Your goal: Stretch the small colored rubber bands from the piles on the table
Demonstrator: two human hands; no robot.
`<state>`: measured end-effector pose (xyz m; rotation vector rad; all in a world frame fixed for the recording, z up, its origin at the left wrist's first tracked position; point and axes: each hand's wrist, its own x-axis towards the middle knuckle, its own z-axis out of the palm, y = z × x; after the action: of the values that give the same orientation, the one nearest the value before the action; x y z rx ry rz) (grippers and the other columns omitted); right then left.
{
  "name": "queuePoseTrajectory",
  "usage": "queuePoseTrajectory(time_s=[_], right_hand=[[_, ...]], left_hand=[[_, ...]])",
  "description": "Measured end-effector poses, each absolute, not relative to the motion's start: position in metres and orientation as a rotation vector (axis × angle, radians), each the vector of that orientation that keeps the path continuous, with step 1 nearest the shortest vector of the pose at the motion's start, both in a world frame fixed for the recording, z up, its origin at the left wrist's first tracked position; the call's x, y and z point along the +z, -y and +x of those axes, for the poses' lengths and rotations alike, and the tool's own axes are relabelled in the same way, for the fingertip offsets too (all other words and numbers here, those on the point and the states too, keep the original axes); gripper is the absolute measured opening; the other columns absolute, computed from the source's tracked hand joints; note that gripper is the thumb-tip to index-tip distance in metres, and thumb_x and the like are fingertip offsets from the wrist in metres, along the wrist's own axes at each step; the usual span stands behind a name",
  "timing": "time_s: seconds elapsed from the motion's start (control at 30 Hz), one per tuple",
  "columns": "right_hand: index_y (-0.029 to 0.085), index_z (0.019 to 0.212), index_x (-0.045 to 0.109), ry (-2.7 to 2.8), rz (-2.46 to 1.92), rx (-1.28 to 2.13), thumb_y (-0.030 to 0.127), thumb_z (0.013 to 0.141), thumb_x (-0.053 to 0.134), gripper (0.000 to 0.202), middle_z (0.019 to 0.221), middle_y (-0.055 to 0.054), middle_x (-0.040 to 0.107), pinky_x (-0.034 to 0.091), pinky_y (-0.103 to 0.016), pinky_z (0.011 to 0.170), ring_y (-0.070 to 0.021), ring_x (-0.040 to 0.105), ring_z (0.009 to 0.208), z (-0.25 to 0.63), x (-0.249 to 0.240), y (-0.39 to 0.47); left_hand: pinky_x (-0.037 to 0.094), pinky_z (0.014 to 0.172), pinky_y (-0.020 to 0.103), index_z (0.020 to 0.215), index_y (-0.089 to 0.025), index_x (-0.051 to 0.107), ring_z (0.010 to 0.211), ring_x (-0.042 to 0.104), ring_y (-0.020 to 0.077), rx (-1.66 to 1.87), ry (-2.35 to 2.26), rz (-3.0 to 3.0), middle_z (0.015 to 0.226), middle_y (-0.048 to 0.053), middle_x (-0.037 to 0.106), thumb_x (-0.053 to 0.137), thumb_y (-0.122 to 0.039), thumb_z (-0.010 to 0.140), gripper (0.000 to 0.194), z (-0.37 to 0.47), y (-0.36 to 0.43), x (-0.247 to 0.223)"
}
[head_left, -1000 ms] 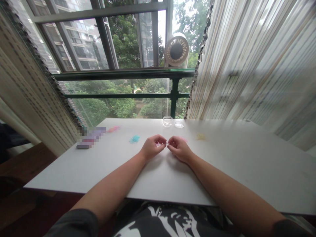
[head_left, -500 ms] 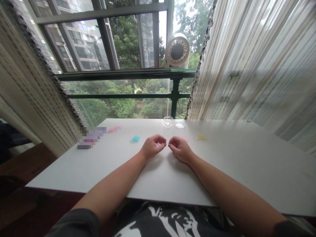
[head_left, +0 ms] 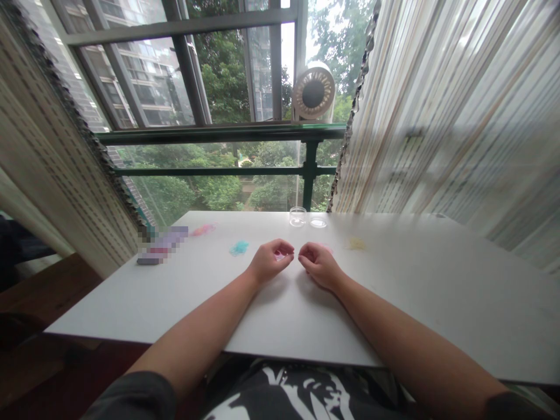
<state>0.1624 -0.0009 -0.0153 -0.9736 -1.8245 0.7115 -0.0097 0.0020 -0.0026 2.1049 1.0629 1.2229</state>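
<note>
My left hand (head_left: 272,259) is closed over the white table, fingers curled and the thumb near the fingertips. Something pink (head_left: 280,255) shows inside its curl, too small to name. Just to its right, my right hand (head_left: 320,265) is also closed, thumb against the bent index finger; whatever it pinches is hidden. A narrow gap separates the fingertips of both hands. Behind the right hand lies a partly covered pink pile (head_left: 326,248) of small, thin pieces. A similar turquoise pile (head_left: 239,248) lies left of my hands, and a yellow one (head_left: 356,243) to the right.
A clear round container (head_left: 298,217) stands at the back of the table (head_left: 184,303), a clear disc-like lid (head_left: 318,223) beside it. A pink and orange pile (head_left: 203,229) lies at back left, near a blurred-out purple box (head_left: 164,245). Beyond is a window with a white fan (head_left: 314,92).
</note>
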Motion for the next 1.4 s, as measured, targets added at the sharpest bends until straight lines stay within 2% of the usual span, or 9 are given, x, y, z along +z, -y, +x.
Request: queuePoseTrajectory(time_s=[0.8,1.13,1.23,1.3,1.4], right_hand=[[0.017,0.066,0.051,1.839,-0.989,0.679,0.018,0.072,0.05,0.006,0.051,0.005,0.044,0.033,-0.022,0.047,-0.0091,0.042,0.047,0.1616,-0.0105,0.0044],[0.017,0.069,0.05,1.816,-0.973,0.794,0.021,0.076,0.048,0.008,0.053,0.005,0.047,0.033,-0.021,0.044,-0.0077,0.042,0.044,0.1612,-0.014,0.0033],[0.018,0.075,0.05,1.814,-0.948,0.805,0.023,0.074,0.052,0.005,0.056,0.005,0.047,0.033,-0.02,0.044,-0.0077,0.042,0.045,0.1614,-0.0158,0.0027],[0.018,0.08,0.051,1.818,-0.936,0.812,0.024,0.073,0.055,0.011,0.058,0.005,0.046,0.032,-0.02,0.044,-0.0077,0.042,0.046,0.1613,-0.0163,0.0025],[0.017,0.078,0.052,1.843,-0.948,0.799,0.025,0.072,0.055,0.01,0.056,0.005,0.046,0.032,-0.02,0.044,-0.008,0.041,0.047,0.1608,-0.0153,0.0026]], left_hand=[[0.047,0.072,0.026,0.084,-0.017,0.062,0.072,0.06,0.0133,1.195,-1.052,2.126,0.078,0.003,0.065,0.057,-0.024,0.073,0.014,-0.0102,-0.0028,-0.0058],[0.046,0.071,0.024,0.086,-0.015,0.062,0.072,0.06,0.0129,1.165,-1.046,2.11,0.078,0.004,0.066,0.056,-0.024,0.074,0.016,-0.0104,-0.0045,-0.0074],[0.046,0.071,0.024,0.085,-0.015,0.062,0.072,0.059,0.0129,1.163,-1.046,2.109,0.078,0.004,0.066,0.056,-0.024,0.074,0.016,-0.0105,-0.0041,-0.0071],[0.046,0.072,0.024,0.085,-0.015,0.062,0.072,0.059,0.0129,1.161,-1.043,2.114,0.078,0.004,0.066,0.056,-0.024,0.074,0.016,-0.0104,-0.0041,-0.0071],[0.046,0.071,0.024,0.085,-0.015,0.062,0.072,0.059,0.0128,1.155,-1.039,2.121,0.078,0.004,0.066,0.056,-0.024,0.073,0.016,-0.0102,-0.0044,-0.0077]])
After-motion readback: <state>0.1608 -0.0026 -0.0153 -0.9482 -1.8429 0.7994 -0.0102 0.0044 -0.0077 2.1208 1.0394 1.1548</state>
